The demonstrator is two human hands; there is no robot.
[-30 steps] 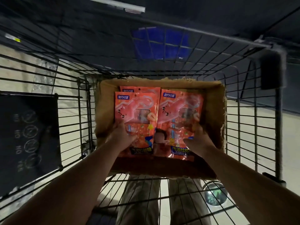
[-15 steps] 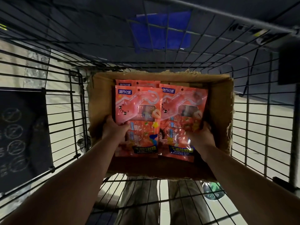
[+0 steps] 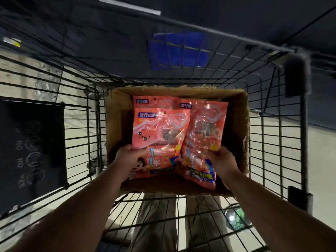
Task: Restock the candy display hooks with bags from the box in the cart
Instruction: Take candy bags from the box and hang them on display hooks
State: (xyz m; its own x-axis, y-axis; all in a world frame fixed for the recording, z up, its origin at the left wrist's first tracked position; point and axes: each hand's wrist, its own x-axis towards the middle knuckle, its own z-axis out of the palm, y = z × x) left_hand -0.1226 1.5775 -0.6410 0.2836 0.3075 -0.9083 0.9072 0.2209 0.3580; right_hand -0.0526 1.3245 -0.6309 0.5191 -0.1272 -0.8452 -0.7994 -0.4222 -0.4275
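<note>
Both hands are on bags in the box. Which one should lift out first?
Left, probably: the left hand grips the left candy bag, which overlaps the edge of the right candy bag in the right hand, so it should lift clear of the cardboard box first.

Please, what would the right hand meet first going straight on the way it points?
Past the right bag in its grip, the right hand would probably meet the left bag beside it, then the box; depth is unclear.
</note>
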